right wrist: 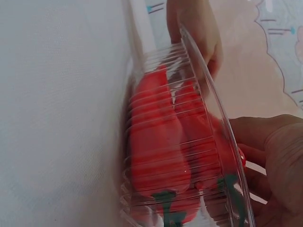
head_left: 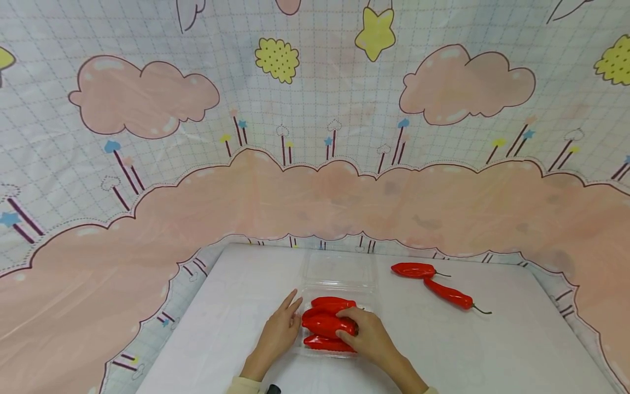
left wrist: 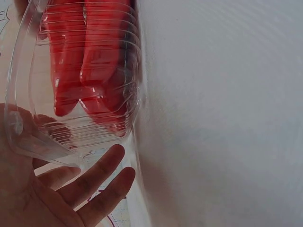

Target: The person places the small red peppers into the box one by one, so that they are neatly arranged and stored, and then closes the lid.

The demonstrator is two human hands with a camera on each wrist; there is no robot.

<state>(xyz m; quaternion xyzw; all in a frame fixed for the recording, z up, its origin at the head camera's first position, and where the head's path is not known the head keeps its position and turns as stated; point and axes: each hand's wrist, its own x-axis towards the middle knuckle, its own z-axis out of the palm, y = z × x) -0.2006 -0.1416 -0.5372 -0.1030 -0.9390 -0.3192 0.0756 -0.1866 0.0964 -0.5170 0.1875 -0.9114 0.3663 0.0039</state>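
Observation:
A clear plastic clamshell box (head_left: 339, 293) has its lid tipped back, and several red peppers (head_left: 328, 345) lie lengthwise inside. My right hand (head_left: 371, 335) reaches over the box's right end and grips a red pepper (head_left: 320, 324) on top by its stem end, thumb on the near side and fingers on the far side. At the left end, my left hand (head_left: 278, 331) rests against the box wall with its fingers extended. In the left wrist view those fingers (left wrist: 92, 182) spread just beyond the ribbed corner. Green stems (right wrist: 165, 201) show through the wall in the right wrist view.
Two more red peppers with thin stems, one farther back (head_left: 413, 270) and one nearer (head_left: 449, 294), lie on the white table (head_left: 492, 350) to the right. A printed cloth (head_left: 315, 202) hangs behind the table. A small black object (head_left: 273, 389) sits at the bottom edge.

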